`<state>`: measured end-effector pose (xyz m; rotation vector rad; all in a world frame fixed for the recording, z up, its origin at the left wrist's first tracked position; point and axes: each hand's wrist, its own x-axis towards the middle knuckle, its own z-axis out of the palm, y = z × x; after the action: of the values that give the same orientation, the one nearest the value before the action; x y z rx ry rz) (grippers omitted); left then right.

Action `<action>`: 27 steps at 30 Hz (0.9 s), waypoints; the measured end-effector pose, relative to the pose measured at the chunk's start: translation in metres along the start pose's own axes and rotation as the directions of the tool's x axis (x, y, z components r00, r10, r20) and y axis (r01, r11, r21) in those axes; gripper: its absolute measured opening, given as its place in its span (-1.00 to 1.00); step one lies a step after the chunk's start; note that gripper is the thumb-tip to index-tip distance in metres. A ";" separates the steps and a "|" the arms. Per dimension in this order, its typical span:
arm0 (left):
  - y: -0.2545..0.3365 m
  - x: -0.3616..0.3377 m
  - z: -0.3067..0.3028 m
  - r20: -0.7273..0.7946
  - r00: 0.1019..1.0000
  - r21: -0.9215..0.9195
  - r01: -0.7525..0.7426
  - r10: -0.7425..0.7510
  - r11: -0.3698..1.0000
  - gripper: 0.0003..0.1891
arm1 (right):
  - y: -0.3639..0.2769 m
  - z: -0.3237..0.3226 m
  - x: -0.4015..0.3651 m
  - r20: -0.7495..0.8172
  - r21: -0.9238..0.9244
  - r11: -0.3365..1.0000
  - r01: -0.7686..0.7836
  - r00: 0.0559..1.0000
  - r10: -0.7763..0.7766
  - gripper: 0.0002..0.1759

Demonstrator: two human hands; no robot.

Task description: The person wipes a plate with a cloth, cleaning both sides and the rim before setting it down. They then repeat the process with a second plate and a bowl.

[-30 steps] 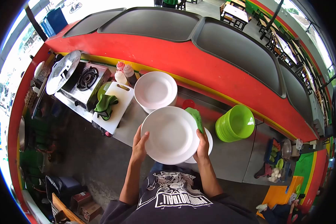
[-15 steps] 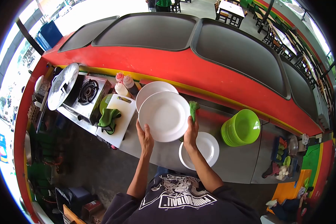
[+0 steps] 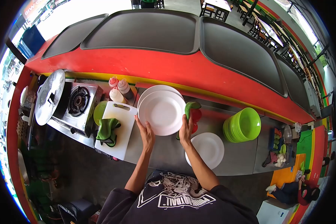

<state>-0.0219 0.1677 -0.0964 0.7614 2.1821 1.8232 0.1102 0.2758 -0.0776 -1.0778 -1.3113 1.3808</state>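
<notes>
Two hands grip one white plate [image 3: 161,112] by its near rim. The left hand [image 3: 145,131] clasps the edge at about 7 o'clock with the thumb on the face, and the right hand [image 3: 185,128] clasps it at about 4 o'clock, so the hands are apart with the plate between them. The right hand also pinches a green cloth [image 3: 190,108], which sticks up along the plate's 3 o'clock edge. The plate lies level over a stack [image 3: 155,88] of white plates whose rim peeks out at 12 o'clock; whether it rests on the stack or sits just above it I cannot tell. A red object [image 3: 196,115] shows just behind the cloth. From the plate, a white cutting board [image 3: 117,115] sits at 9 o'clock on the steel counter [image 3: 164,153], with a green rag [image 3: 107,131] heaped on it. Three sauce bottles [image 3: 117,89] stand at 10 o'clock, and beyond them are a gas stove [image 3: 78,102] and a metal lid [image 3: 48,95]. At 4 o'clock a lone plate [image 3: 209,149] lies on the counter, and at 3 o'clock, well apart, stands a pile of green bowls [image 3: 242,125]. Dark trays [image 3: 145,30] line the red ledge at 12 o'clock.
</notes>
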 end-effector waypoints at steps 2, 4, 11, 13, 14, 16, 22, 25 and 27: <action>0.002 0.007 0.000 0.041 0.999 -0.068 0.027 -0.024 0.997 -0.29 | 0.004 0.004 0.001 -0.003 -0.026 1.000 0.005 1.000 -0.005 -0.38; 0.010 0.011 0.000 0.052 0.997 -0.087 0.059 -0.055 0.994 -0.27 | 0.006 0.005 0.002 -0.009 -0.047 0.999 0.014 1.000 -0.014 -0.37; 0.024 0.014 -0.005 0.106 0.990 -0.136 0.109 -0.095 0.985 -0.21 | 0.008 -0.003 -0.001 -0.007 -0.008 1.000 0.006 1.000 -0.006 -0.36; 0.027 0.010 -0.008 0.096 0.993 -0.154 0.088 -0.074 0.984 -0.24 | -0.007 -0.008 -0.007 0.015 0.095 0.995 -0.020 1.000 0.018 -0.36; 0.030 0.006 -0.009 0.078 0.994 -0.131 0.081 -0.071 0.988 -0.24 | -0.018 -0.011 -0.012 0.034 0.196 0.980 -0.044 0.999 0.038 -0.35; 0.036 -0.002 -0.009 0.021 1.000 -0.061 0.018 -0.017 0.998 -0.31 | -0.018 -0.025 -0.018 0.075 0.331 0.939 -0.098 0.994 0.077 -0.34; 0.076 -0.046 0.004 -0.061 0.959 0.019 -0.275 0.276 0.961 -0.50 | -0.059 -0.090 -0.048 0.207 0.652 0.707 -0.275 0.961 0.183 -0.35; 0.090 -0.074 0.019 -0.005 0.951 -0.106 -0.308 0.309 0.946 -0.60 | -0.068 -0.146 -0.061 0.265 0.685 0.660 -0.308 0.949 0.169 -0.37; 0.097 -0.094 0.031 0.111 0.968 -0.165 -0.205 0.225 0.965 -0.63 | -0.063 -0.190 -0.066 0.257 0.681 0.661 -0.315 0.948 0.186 -0.37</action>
<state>0.0969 0.1573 -0.0260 1.0855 1.9183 1.9535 0.3120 0.2492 -0.0245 -0.6049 -0.5981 2.0015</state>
